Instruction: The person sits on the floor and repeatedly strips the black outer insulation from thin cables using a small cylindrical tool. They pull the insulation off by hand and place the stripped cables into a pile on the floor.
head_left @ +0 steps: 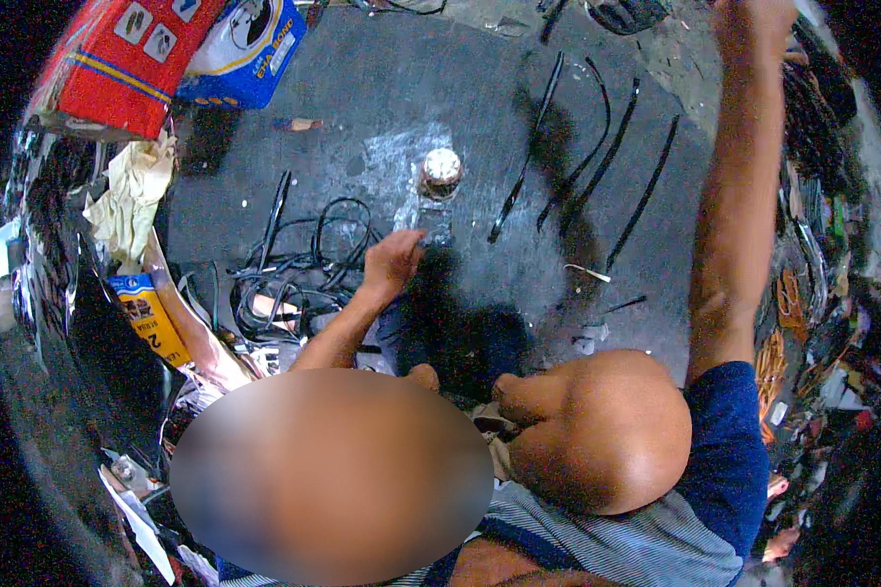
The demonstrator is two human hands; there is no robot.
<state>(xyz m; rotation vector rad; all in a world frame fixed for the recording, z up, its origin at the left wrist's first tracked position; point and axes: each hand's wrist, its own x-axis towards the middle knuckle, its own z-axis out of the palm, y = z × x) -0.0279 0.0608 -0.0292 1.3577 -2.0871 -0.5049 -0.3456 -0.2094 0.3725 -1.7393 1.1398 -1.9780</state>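
My left hand (394, 260) reaches forward over the dark grey floor (480, 88), fingers loosely curled. It sits just right of a tangle of black cables (299, 269) and just below a small round jar with a pale lid (441, 172). Whether it holds anything is unclear. My right arm stretches far up to the right, and my right hand (754, 24) is at the frame's top edge, partly cut off. Its grip is hidden. Several long black strips (597, 147) lie on the floor between the jar and my right arm.
A red box (117, 64) and a blue-and-white bag (250, 49) stand at the top left, with a crumpled yellowish cloth (132, 196) and a yellow packet (152, 318) below them. Clutter of wires and small parts (803, 323) lines the right side. My bent knee (597, 430) is low in the middle.
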